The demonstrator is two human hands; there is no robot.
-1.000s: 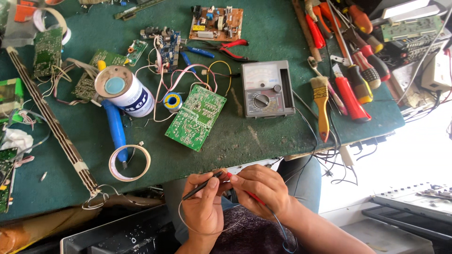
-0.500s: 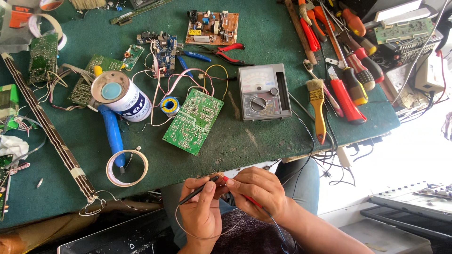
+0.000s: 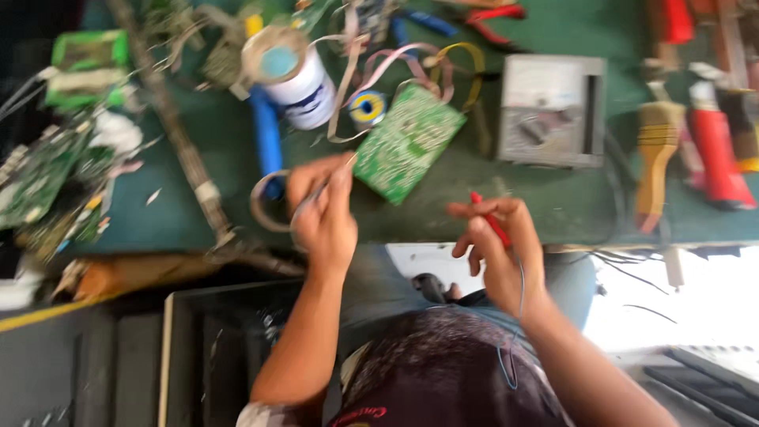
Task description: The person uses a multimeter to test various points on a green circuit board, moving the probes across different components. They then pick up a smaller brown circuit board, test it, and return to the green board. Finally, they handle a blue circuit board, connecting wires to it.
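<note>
The view is motion-blurred. My left hand [image 3: 320,212] holds a thin black probe, whose tip points at the near edge of a green circuit board [image 3: 407,142] on the green table. My right hand [image 3: 496,245] grips a red probe at the table's front edge. A thin wire runs from it down my wrist. The two hands are apart. A grey analog meter [image 3: 549,111] lies beyond my right hand. My dark patterned lap shows at the bottom.
A white can with a blue lid [image 3: 288,75], a blue-handled tool [image 3: 267,138], a tape ring [image 3: 265,207] and a solder spool [image 3: 368,107] lie around the board. More circuit boards [image 3: 39,174] sit left. A brush [image 3: 656,162] and a red-handled tool [image 3: 715,154] lie right.
My hands were together over my lap holding both probes. They have since separated and risen to the table edge, the left reaching toward the green board. The view has moved closer and blurred.
</note>
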